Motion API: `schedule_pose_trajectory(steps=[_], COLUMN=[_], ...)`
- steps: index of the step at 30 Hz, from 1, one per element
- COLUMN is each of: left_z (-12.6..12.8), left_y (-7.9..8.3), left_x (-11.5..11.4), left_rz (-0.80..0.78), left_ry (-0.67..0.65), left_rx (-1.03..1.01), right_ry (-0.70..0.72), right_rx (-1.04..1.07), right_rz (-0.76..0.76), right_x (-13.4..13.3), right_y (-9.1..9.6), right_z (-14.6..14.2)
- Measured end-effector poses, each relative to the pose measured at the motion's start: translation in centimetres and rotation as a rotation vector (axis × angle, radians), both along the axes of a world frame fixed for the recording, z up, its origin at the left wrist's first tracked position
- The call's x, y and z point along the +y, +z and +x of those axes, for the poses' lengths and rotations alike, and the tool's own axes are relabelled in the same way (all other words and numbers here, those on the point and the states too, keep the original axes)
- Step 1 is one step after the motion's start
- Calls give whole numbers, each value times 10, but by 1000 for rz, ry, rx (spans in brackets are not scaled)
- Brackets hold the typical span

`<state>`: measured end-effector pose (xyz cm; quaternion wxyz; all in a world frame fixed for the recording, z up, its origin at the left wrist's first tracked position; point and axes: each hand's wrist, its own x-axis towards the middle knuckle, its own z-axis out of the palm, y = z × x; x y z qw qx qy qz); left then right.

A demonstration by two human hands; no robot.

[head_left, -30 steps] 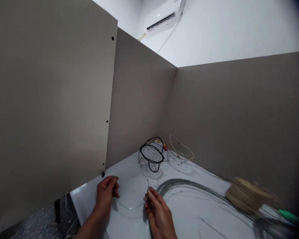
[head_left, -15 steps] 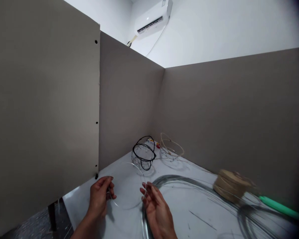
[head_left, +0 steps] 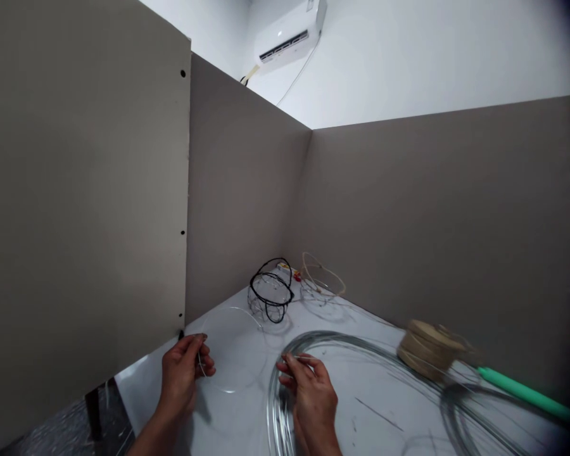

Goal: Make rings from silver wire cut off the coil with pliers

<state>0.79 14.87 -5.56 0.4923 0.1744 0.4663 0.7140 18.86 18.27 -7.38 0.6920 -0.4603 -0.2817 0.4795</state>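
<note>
The white desk (head_left: 247,411) is carrying a big grey wire coil (head_left: 342,342) and a tan spool (head_left: 425,349). The right hand (head_left: 311,394) is pinching the coil's near strands, its grip closed. The left hand (head_left: 183,372), its grip also pinched shut, is holding a thin wire loop (head_left: 232,309) just above the desk, between the hands.

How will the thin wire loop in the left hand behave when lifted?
Probably light: the thin wire loop is very fine and the left hand pinches it with fingertips alone. It likely flexes and wobbles rather than staying rigid, since its curve looks uneven.
</note>
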Motion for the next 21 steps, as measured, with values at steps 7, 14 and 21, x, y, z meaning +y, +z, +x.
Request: schedule_pose_trajectory(steps=[7,14,21], left_z=[3,5,10], left_y=[-5,-9,-14], left_x=[2,6,6], left_rz=[22,-12,-26], left_ry=[22,-19,-21], left_rx=[24,-44,-83], right_ry=[-9,-47,-48], right_rx=[-79,-169,-168], right_rz=[5,18,19], right_x=[3,6,6], right_y=[-9,-12,-14], right_z=[1,5,9])
